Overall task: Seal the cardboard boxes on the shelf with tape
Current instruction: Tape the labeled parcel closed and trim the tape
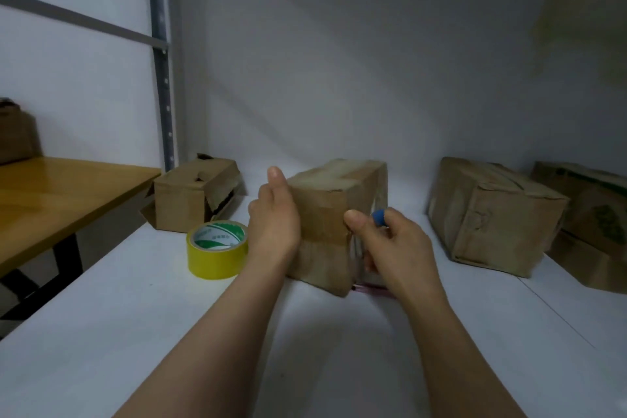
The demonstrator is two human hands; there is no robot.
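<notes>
A plain white wall (339, 61), dim and shadowed toward the right, backs the white shelf (101, 332), with a grey perforated metal upright (161, 54) at its left corner and a yellow-brown wooden table (51, 197) on black legs (69, 258) beyond.

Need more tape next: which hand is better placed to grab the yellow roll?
Probably left. The left hand rests against the box right beside the tape roll; the right hand is across the box, gripping a blue-tipped tool.

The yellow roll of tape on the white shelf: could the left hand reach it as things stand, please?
Probably yes: the yellow roll of tape sits just beside the left hand, with nothing between them.
</notes>
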